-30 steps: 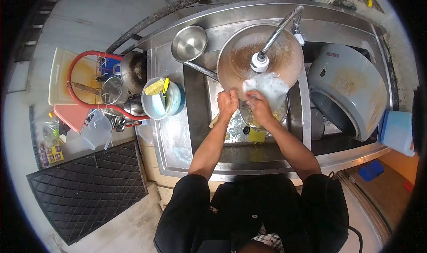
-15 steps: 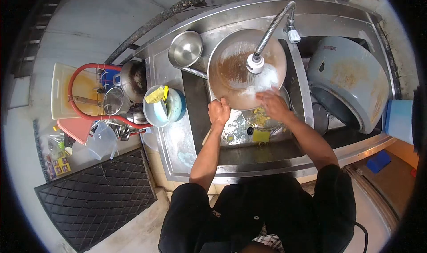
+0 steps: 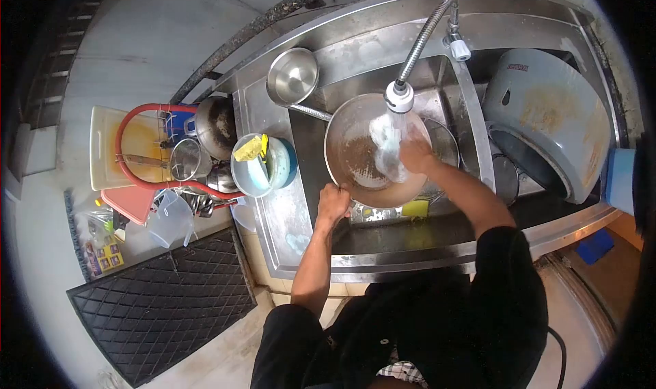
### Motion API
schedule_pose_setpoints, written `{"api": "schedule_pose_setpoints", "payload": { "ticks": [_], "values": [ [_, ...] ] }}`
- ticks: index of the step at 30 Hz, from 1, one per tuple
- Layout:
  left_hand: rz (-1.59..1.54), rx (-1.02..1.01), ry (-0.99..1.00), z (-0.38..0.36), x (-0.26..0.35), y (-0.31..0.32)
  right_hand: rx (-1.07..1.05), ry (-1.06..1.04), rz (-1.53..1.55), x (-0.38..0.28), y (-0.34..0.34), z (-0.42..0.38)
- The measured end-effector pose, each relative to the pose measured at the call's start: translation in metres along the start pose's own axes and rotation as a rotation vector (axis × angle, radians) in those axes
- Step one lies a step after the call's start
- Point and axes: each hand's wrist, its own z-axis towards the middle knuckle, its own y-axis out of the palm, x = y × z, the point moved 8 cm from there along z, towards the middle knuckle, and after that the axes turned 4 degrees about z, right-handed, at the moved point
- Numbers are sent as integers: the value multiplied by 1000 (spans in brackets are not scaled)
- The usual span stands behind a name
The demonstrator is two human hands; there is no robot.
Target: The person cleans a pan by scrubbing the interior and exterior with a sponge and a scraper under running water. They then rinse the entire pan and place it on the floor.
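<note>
A wide round pan (image 3: 355,153) with a brown-stained inside is held in the sink under running water. My left hand (image 3: 333,203) is closed at its near-left edge; whether it grips the rim or a handle is hidden. Inside the pan, at its right side, my right hand (image 3: 415,155) is in the splashing water, its fingers smeared by motion. Water falls from the white spray head (image 3: 399,98) of a flexible steel tap (image 3: 427,33). Partly behind the right forearm is a round strainer-like vessel (image 3: 447,146). A yellow-green pad (image 3: 415,208) lies below the pan.
A steel saucepan (image 3: 293,76) sits at the sink's back-left corner. On the left ledge stands a tub (image 3: 281,163) with a yellow sponge (image 3: 249,149). A large grey drum-shaped vessel (image 3: 553,115) fills the right basin. Further left is a red-rimmed dish rack (image 3: 123,136).
The pan has come down and nearer to me, covering more of the sink floor. My left hand moved with it, and my right hand shifted from its near rim to farther inside.
</note>
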Motion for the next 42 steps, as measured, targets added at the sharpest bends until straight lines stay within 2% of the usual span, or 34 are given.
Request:
{"api": "schedule_pose_setpoints", "payload": {
  "ticks": [1, 2, 4, 5, 6, 7, 9, 11, 12, 13, 15, 16, 17, 19, 20, 21, 23, 24, 25, 26, 27, 29, 30, 31, 32, 33, 34, 35, 36, 37, 38, 39, 41, 42],
  "values": [
    [-56, -45, -48, -3, -7, 3, -4, -4, 5, 7, 11, -3],
    [-114, -90, -94, -5, -13, 7, 349, -37, 194, 20, 1, -4],
    [-137, -113, -79, -6, -14, 19, 494, 109, 417, 36, 17, 17],
    [-156, -129, -58, -5, -12, 24, 498, 104, 414, 21, 3, 12],
    [-152, -127, -57, -4, -10, 27, 522, 185, 478, 3, -20, -8],
    [-175, -197, -131, -1, -11, 35, 548, 273, 543, -1, -41, -26],
    [-191, -274, -206, -3, -16, 51, 37, 24, 712, -13, -17, -15],
    [-221, -314, -149, 4, -20, 68, 397, -320, 448, -14, -30, -24],
    [-271, -441, -234, 5, -24, 78, 385, -142, 474, -1, -14, -13],
    [-273, -450, -221, 8, -20, 84, 371, 36, 501, 11, 1, -5],
    [-468, -548, -274, -6, -2, 94, 486, 22, 548, 1, -14, -24],
    [-468, -582, -288, -3, -6, 103, 645, -351, 440, -15, -4, -15],
    [-465, -587, -280, 1, -7, 105, 649, -342, 436, -4, -16, -15],
    [-552, -670, -320, -3, -12, 112, -293, -414, 439, -9, 0, -25],
    [-576, -702, -370, -5, -14, 111, -503, -156, 447, 14, -7, -32],
    [-591, -706, -367, -2, -16, 109, -511, -153, 433, 24, -39, -62],
    [-740, -753, -360, 6, -15, 106, -393, -178, 476, 34, -110, -114],
    [-736, -710, -363, 11, -15, 99, -400, -186, 457, 31, -103, -122],
    [-755, -704, -361, 18, -11, 100, -188, -265, 403, 33, -106, -134],
    [-739, -625, -280, 33, -4, 95, 26, -341, 349, 35, -110, -148],
    [-718, -548, -197, 46, 3, 91, 23, -342, 339, 37, -96, -153],
    [-690, -477, -104, 56, 14, 85, 560, -444, 683, 49, -93, -156],
    [-460, -349, -10, 59, 14, 76, 728, -426, 758, 58, -70, -154],
    [-233, -217, 76, 59, 13, 66, 727, -427, 756, 50, -57, -149],
    [-234, -217, 71, 52, 8, 67, 850, -42, 869, 73, -43, -148],
    [-180, -132, 104, 45, 5, 62, 952, 357, 961, 92, -22, -154],
    [-125, -48, 140, 38, 4, 58, 881, 518, 985, 89, -4, -146],
    [-63, 32, 174, 29, 2, 53, 878, 523, 993, 82, 24, -124],
    [-77, 90, 211, 22, 2, 49, 846, 605, 1345, 79, 78, -91],
    [-65, 83, 212, 18, -4, 54, 820, 639, 1528, 75, 108, -73],
    [-2, 227, 293, 14, -4, 49, 800, 684, 1706, 69, 137, -56],
    [57, 377, 373, 8, 1, 43, 838, 414, 1868, 63, 137, -37],
    [30, 382, 328, 1, -1, 40, 871, -174, 2130, 41, 129, -14],
    [50, 447, 313, -5, 5, 32, 872, -493, 2220, 35, 119, -9]
  ]
}}
